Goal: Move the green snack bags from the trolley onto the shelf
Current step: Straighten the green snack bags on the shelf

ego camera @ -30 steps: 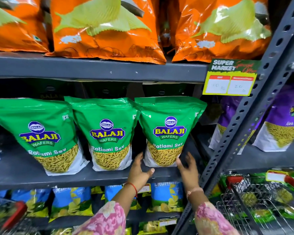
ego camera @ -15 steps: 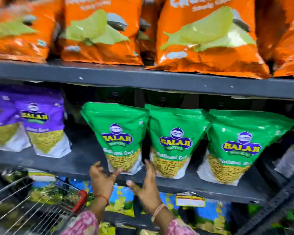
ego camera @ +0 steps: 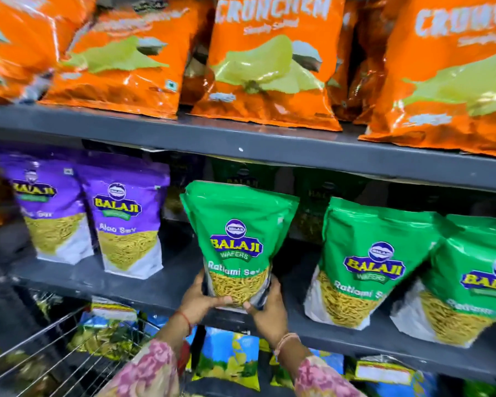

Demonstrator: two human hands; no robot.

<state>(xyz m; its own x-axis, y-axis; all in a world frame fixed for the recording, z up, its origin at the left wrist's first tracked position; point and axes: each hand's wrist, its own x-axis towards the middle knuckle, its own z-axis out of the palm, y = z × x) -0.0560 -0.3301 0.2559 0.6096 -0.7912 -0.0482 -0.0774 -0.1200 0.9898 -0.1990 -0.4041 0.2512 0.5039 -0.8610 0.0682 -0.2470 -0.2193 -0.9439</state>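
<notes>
Now left hand (ego camera: 196,300) and right hand (ego camera: 268,306) grip clamped on green bag (ego camera: 236,239) base, upright on shelf (ego camera: 155,290), right of purple bags (ego camera: 126,224).

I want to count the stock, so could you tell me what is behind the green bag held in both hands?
Behind the held green bag, dark green bags stand in shadow at the back of the shelf. The bag covers whatever is directly behind it, so a count is not possible.

Bright overhead light, glare on orange bags (ego camera: 272,61); left edge motion-blurred, edges bowed.
</notes>
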